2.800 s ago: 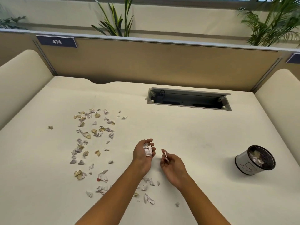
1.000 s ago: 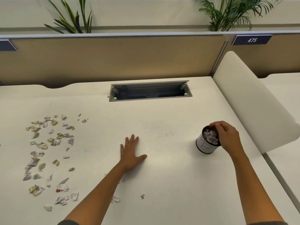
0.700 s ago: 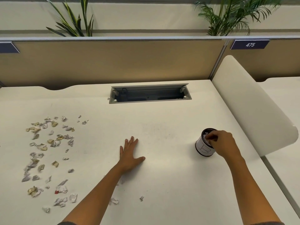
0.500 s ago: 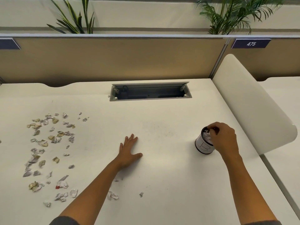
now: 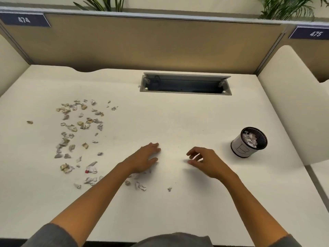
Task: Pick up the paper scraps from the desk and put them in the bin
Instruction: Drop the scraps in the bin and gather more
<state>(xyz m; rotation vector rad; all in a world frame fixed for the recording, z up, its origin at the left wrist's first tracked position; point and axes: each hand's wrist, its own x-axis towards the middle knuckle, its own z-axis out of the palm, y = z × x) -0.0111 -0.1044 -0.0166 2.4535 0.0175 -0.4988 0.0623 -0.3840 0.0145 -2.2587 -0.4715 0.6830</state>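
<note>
Paper scraps (image 5: 80,129) lie scattered over the left half of the desk (image 5: 178,211), more toward its front edge, some hidden under the left forearm. The left hand (image 5: 145,160) rests palm down, fingers straight, holding nothing. The right hand (image 5: 207,162) hovers beside it, fingers loosely curled and empty. Near the right edge, the bin (image 5: 249,142) leans, its mouth facing the camera, scraps inside.

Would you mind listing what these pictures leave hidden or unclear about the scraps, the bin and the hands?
- Head view: scraps beneath the left hand are partly covered by its palm.
- The bin holds paper, but its depth and fill level are hidden by its wall.
- The right hand is motion-blurred at the fingertips; a tiny pinched scrap cannot be ruled out.
</note>
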